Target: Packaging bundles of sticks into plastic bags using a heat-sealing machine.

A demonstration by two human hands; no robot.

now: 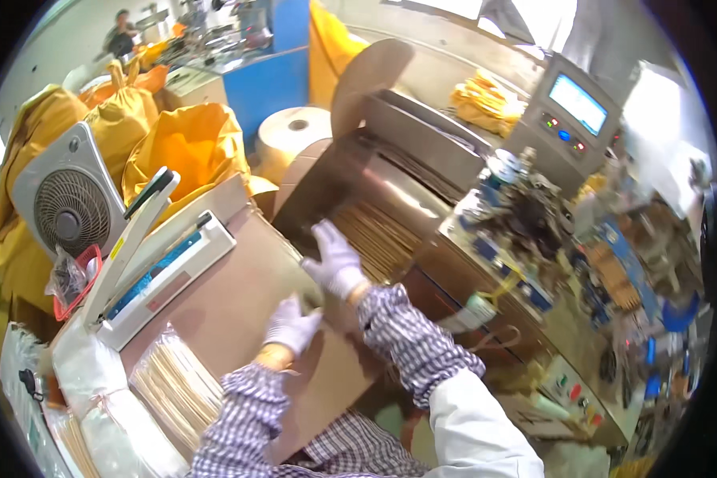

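Your gloved right hand lay on the sticks in the machine tray, fingers spread, your left hand just beside the tray over the desk, fingers loosely curled, holding nothing.

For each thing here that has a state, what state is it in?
Heat sealer: arm raised, open.
Machine screen: lit.
Left hand: gloved, flat on the brown board.
Right hand: gloved, fingers spread by the sticks.
Stick bag: filled, lying flat.

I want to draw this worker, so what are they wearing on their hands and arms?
Both the left hand and the right hand wear thin, pale white-lilac gloves. Checked purple-and-white sleeve covers with gathered cuffs wrap both forearms, and a plain white sleeve shows above the right one.
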